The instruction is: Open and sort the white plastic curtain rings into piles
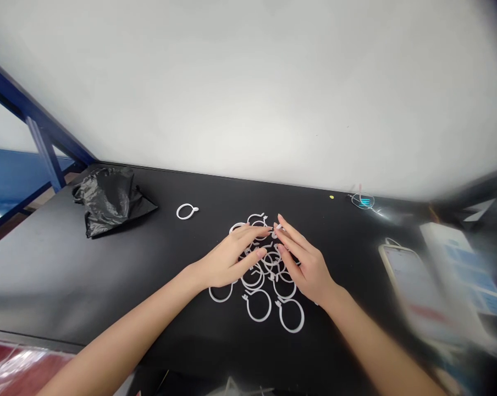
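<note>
Fingers of the left hand (227,258) fan out, slightly spread, across a heap of white plastic curtain rings (265,275). Fingers of the right hand (304,264) bunch together at the heap's far side, on the rings, pinch or no pinch, can't tell! Off left, one loose ring (187,211), then a crumpled black plastic bag (110,201); a blurred phone (413,291) sits right on the black table (34,275).

Bright, even light washes the white wall (248,93), with no source in view. The black bench (38,280) carries a soft grey sheen, and the crumpled plastic bag (108,201) catches small highlights. Shadows under the left hand (232,258), right hand (304,261) and white plastic rings (259,306) stay faint. The edges bow and darken; at right, the phone (409,291) and printed card (458,269) smear out of focus.
</note>
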Available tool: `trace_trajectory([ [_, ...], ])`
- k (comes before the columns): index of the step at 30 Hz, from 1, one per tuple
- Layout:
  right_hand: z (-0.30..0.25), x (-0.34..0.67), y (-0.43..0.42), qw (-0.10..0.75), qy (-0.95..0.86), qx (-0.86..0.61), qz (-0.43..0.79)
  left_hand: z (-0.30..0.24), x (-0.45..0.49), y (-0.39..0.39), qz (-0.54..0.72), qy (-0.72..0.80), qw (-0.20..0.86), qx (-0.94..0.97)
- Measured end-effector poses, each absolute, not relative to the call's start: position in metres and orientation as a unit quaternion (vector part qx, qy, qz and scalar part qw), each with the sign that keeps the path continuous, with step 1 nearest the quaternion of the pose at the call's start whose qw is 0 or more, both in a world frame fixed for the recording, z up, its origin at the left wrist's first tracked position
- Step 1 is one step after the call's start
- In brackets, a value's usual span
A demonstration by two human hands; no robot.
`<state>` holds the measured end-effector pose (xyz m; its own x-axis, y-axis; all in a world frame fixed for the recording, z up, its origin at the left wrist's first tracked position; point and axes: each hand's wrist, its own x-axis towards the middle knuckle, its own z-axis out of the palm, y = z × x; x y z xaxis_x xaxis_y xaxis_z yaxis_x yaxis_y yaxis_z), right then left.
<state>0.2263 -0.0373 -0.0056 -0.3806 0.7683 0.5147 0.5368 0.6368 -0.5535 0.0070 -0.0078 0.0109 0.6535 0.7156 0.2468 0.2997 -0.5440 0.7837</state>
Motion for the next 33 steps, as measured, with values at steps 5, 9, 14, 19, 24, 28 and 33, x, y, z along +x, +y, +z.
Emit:
trace_trajectory([
  [5,0.007,0.219,-0.046,0.38,-0.848,-0.335,0.156,0.013,0.013,-0.01,0.359,0.31,0.49,0.731],
  [9,0.01,0.213,-0.051,0.38,-0.859,-0.308,0.15,0.013,0.015,-0.009,0.379,0.319,0.604,0.625],
  [14,0.012,0.213,-0.045,0.474,-0.8,-0.351,0.11,0.016,0.014,-0.008,0.419,0.299,0.765,0.387],
  [19,0.01,0.21,-0.044,0.546,-0.757,-0.335,0.131,0.019,0.02,-0.017,0.417,0.268,0.832,0.25],
  [24,0.008,0.204,-0.051,0.576,-0.741,-0.329,0.105,0.022,0.026,-0.023,0.408,0.277,0.831,0.257],
  [28,0.008,0.204,-0.056,0.582,-0.723,-0.354,0.114,0.022,0.026,-0.025,0.404,0.326,0.808,0.279],
  [33,0.01,0.204,-0.058,0.582,-0.725,-0.356,0.097,0.021,0.026,-0.025,0.4,0.345,0.77,0.359],
])
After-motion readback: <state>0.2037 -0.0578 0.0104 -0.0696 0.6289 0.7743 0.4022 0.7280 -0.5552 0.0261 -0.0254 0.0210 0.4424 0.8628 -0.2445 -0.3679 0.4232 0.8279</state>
